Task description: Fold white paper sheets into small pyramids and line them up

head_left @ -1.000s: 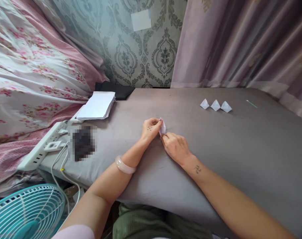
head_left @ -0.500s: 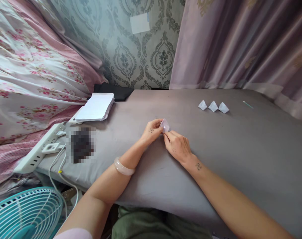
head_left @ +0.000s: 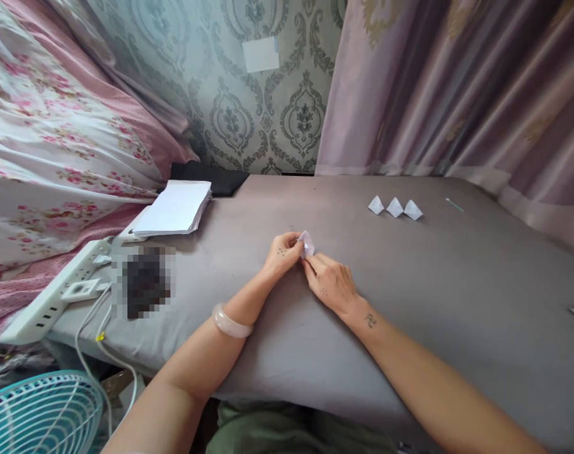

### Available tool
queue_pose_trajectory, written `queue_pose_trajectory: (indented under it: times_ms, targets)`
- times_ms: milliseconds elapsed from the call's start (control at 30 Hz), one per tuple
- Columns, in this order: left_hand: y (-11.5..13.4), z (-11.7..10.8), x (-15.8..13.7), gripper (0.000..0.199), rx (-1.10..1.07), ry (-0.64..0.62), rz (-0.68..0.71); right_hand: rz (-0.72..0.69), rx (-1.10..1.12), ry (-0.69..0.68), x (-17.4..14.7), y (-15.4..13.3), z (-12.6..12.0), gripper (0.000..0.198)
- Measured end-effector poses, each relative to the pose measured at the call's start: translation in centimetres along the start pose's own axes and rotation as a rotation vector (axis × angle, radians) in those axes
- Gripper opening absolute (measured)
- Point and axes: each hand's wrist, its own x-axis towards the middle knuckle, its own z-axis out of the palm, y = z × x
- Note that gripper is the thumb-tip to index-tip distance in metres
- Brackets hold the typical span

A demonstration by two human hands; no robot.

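Between my two hands, just above the grey cloth, is a small piece of folded white paper (head_left: 307,244) with a pointed top. My left hand (head_left: 283,253) pinches it from the left, the thumb lying across its face. From the lower right, my right hand (head_left: 331,280) grips its bottom edge with thumb and fingers; some fingertips are hidden. Farther back on the right, three folded paper shapes (head_left: 395,207) with pointed tops stand in a row, close together.
A stack of white paper (head_left: 173,208) lies at the back left on a black item (head_left: 220,178). A white power strip (head_left: 55,293) with cables runs along the left edge, near a pixelated dark object (head_left: 147,282). A teal fan (head_left: 41,413) stands below. A thin stick (head_left: 455,204) lies back right.
The view has shifted slightly to the right and up. Both hands keep hold of the folded paper, with hardly any movement of the fingers.
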Motion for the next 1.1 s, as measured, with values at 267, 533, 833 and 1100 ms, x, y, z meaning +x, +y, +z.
queue_pose_trajectory:
  times_ms: [267, 533, 833, 1100]
  targets:
    - [-0.3, -0.8, 0.6, 0.011, -0.023, 0.068, -0.183, -0.036, -0.018, -0.007, 0.0, -0.2, -0.1, 0.035]
    - [0.5, -0.9, 1.3, 0.020, 0.037, 0.081, -0.326, -0.145, 0.108, -0.146, 2.4, 2.4, -1.1, 0.027]
    - [1.9, -1.4, 1.8, 0.039, -0.080, 0.019, -0.405, 0.304, -0.119, -0.056, 5.6, 11.1, -0.4, 0.035]
    - [1.4, -1.3, 2.3, 0.037, -0.077, 0.020, -0.422, 0.510, -0.189, -0.046, 9.8, 16.4, 1.1, 0.039]
